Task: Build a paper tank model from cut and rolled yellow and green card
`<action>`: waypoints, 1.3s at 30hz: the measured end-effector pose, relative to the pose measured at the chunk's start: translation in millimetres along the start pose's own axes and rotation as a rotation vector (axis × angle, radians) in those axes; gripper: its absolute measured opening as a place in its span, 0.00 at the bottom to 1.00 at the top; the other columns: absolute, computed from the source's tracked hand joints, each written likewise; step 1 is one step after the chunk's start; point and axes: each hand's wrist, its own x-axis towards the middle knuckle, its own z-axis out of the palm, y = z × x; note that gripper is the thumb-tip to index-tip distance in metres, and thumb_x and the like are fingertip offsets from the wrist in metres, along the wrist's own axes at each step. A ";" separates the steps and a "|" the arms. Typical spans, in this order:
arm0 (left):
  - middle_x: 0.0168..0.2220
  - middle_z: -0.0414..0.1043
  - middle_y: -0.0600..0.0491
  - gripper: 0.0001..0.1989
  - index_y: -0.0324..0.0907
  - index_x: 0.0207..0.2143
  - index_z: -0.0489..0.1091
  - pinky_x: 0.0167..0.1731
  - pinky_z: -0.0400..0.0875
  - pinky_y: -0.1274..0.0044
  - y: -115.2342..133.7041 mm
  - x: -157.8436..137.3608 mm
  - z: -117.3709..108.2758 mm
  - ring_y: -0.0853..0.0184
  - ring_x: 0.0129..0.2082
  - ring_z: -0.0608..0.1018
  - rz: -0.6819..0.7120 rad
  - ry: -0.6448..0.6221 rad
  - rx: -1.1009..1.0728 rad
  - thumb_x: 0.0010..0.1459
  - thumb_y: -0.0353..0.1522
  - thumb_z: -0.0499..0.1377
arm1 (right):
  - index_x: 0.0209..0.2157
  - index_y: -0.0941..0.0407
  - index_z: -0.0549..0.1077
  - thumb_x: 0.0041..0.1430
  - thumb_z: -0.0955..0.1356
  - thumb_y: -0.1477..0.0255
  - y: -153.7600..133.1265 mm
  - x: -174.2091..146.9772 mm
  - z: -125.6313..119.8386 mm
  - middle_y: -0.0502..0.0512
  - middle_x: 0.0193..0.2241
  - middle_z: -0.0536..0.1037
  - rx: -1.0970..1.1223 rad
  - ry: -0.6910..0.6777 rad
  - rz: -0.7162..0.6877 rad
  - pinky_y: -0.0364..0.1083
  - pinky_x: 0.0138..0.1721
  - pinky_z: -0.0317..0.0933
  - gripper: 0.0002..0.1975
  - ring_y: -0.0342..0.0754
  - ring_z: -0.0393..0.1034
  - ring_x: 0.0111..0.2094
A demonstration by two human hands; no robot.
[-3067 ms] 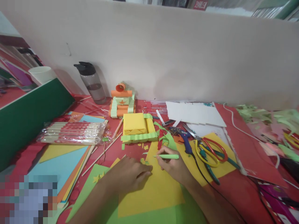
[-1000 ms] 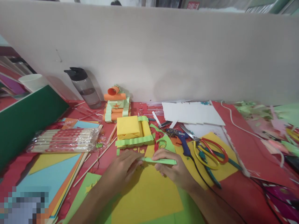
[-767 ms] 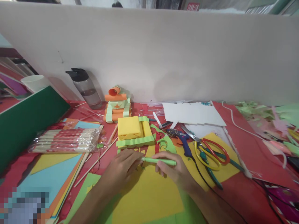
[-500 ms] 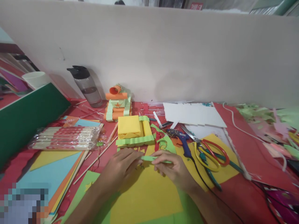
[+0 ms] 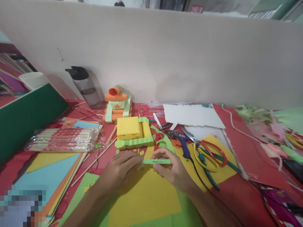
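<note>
A slim light-green pen (image 5: pixel 156 161) with small print on its barrel lies level between my two hands. My left hand (image 5: pixel 124 165) closes on its left end, and that end is hidden by the fingers. Around the other end curls my right hand (image 5: pixel 171 168), thumb below and fingers above, with the barrel reaching back to the palm. Below both hands is a yellow paper sheet (image 5: pixel 146 198) on top of green paper (image 5: pixel 80 189). Just beyond them stands a yellow paper-wrapped box with green crinkled strips (image 5: pixel 128 127).
An orange paper model (image 5: pixel 117 105) and a water bottle (image 5: pixel 87 91) stand by the white partition (image 5: pixel 142 56). To the right lie a blue glue gun (image 5: pixel 184 145), scissors (image 5: pixel 208 154) and white boards (image 5: pixel 194 116). Wrapped sticks (image 5: pixel 62 139) and coloured sheets (image 5: pixel 52 170) lie left.
My right fingers have loosened and spread around the pen, so more of its printed barrel shows. My left hand keeps its grip. The whole view has shifted slightly.
</note>
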 end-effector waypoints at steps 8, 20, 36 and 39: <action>0.41 0.78 0.49 0.12 0.45 0.49 0.72 0.38 0.73 0.76 1.3 1.0 -3.2 0.66 0.39 0.79 0.061 -0.001 -0.030 0.67 0.29 0.54 | 0.35 0.54 0.76 0.59 0.72 0.64 -3.4 3.0 4.0 0.51 0.28 0.76 -0.043 0.016 -0.002 0.39 0.22 0.61 0.08 0.42 0.69 0.24; 0.34 0.75 0.52 0.09 0.43 0.47 0.68 0.31 0.66 0.77 17.4 7.1 -1.9 0.66 0.31 0.76 0.058 -0.140 -0.023 0.69 0.33 0.51 | 0.35 0.54 0.75 0.63 0.68 0.69 -6.8 -3.3 12.0 0.52 0.32 0.77 -0.144 -0.031 -0.165 0.44 0.36 0.65 0.04 0.47 0.72 0.34; 0.38 0.72 0.50 0.10 0.43 0.45 0.66 0.33 0.66 0.76 18.7 4.9 -3.0 0.65 0.36 0.75 -0.061 -0.207 -0.002 0.69 0.30 0.47 | 0.40 0.53 0.69 0.66 0.66 0.65 -4.9 -4.8 18.3 0.51 0.35 0.74 -0.139 -0.008 -0.095 0.42 0.34 0.66 0.06 0.45 0.73 0.35; 0.37 0.71 0.50 0.09 0.43 0.44 0.66 0.32 0.64 0.76 22.4 5.7 -0.9 0.65 0.34 0.74 -0.061 -0.229 -0.020 0.69 0.32 0.47 | 0.38 0.53 0.69 0.65 0.67 0.65 -5.2 -5.1 21.4 0.50 0.33 0.73 -0.150 -0.014 -0.099 0.42 0.34 0.66 0.07 0.46 0.73 0.35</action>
